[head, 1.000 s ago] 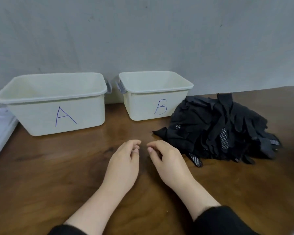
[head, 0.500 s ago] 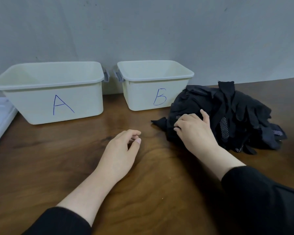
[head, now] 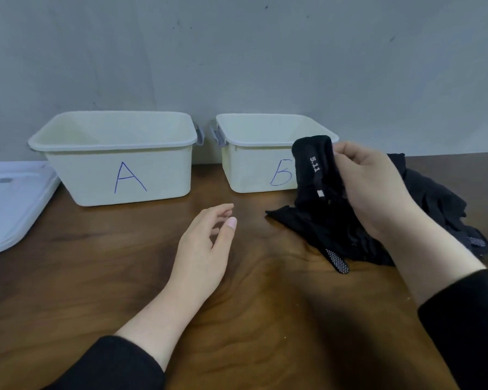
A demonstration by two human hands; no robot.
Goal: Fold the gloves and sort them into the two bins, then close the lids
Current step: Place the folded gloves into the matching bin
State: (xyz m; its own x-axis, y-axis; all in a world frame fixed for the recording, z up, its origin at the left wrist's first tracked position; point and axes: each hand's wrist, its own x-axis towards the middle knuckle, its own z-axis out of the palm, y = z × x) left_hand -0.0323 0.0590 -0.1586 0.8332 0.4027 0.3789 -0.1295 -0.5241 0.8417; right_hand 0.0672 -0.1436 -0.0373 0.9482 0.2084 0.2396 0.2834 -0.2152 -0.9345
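Lifted off pile (head: pixel 434 204): R hand (head: pixel 372 187) grip pinching 1 glove (head: pixel 313 170); L hand (head: pixel 206 243) grip slack, empty.

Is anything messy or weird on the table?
Only the black gloves: they lie in a tangled heap right of bin B. The right hand lifts one glove. Both bins look empty.

sleeves: black, long | left hand (head: pixel 202 250), right hand (head: pixel 373 190): bare | rings: apparently none
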